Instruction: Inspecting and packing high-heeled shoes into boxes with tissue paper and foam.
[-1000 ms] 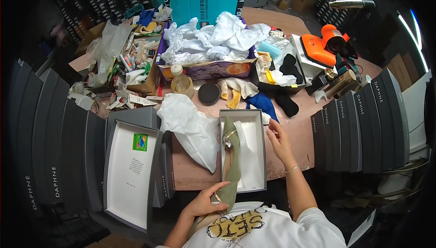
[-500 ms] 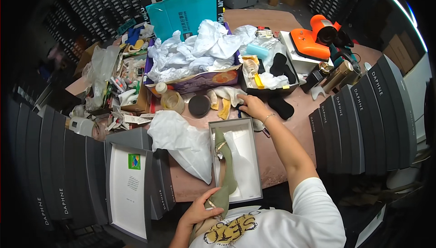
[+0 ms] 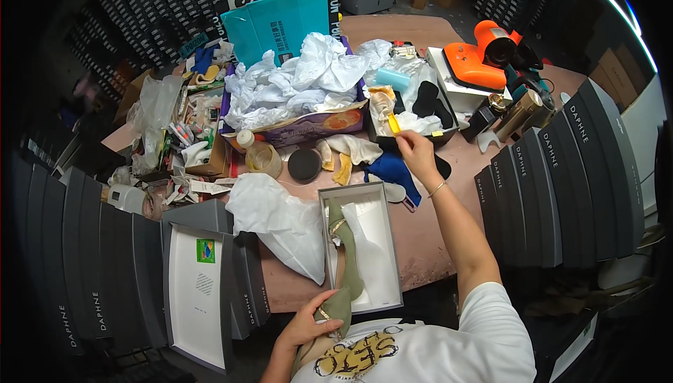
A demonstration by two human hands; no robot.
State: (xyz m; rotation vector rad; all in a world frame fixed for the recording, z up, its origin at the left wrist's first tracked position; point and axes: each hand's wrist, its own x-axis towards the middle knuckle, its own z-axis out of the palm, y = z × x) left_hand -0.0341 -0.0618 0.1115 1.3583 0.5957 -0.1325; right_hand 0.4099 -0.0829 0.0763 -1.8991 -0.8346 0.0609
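Observation:
My left hand [image 3: 308,327] is closed around an olive-green shoe [image 3: 338,307] with a gold trim, close to my body; part of it is hidden by my fingers. Another olive-green shoe [image 3: 355,271] lies in the open grey shoebox [image 3: 390,243], beside white tissue paper [image 3: 373,260]. My right hand [image 3: 419,156] reaches past the box, its fingers pinched at the lower end of a narrow yellow tool [image 3: 393,124]. That tool leans at the edge of a black box [image 3: 449,132] of small items. Below my right hand lies a blue cloth [image 3: 389,170].
White tissue [image 3: 277,222] and an open lid [image 3: 198,299] lie left of the shoebox. Beyond stand a glass jar [image 3: 263,158], a round black container [image 3: 305,165] and a purple carton [image 3: 308,127] of crumpled paper. Grey shoeboxes [image 3: 585,165] line both sides. An orange device [image 3: 477,67] stands back right.
My right hand has moved from the blue cloth up and right to the yellow tool, uncovering the cloth. My left hand keeps its hold on the shoe.

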